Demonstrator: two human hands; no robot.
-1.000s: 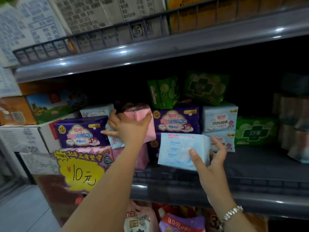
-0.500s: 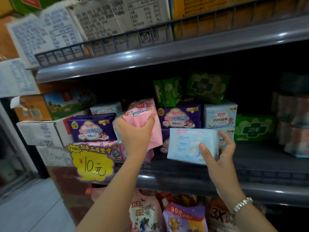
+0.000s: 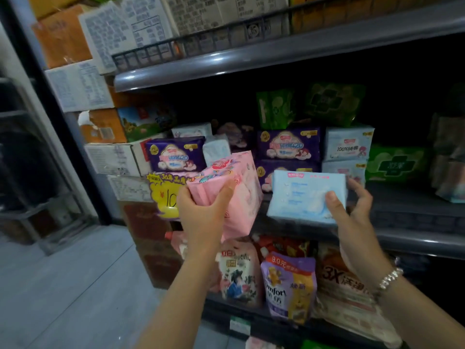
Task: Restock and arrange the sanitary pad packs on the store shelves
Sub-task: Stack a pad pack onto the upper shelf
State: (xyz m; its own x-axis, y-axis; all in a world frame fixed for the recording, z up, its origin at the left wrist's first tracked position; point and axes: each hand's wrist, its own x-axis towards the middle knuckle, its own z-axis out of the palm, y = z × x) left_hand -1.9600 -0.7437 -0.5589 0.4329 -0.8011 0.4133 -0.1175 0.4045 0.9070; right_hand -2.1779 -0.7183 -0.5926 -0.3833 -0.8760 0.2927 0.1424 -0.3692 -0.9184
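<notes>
The left hand had its fingers and thumb curled round the lower end of the pink pack, gripping it. Half a second before, that pack was still up among the stock on the middle shelf; now it was drawn clear of the row, tilted, and held in front of the shelf edge, covering part of the yellow price sign. The right hand pinched the light blue pack at its right end, thumb on the front face and fingers spread behind. That pack sat much as before, just in front of the purple packs, near the pink one but not touching it. Behind the left hand a purple pack lay on the shelf, with white packs and green packs further right. Pouches stood on the shelf below. A beaded bracelet circled the right wrist.
</notes>
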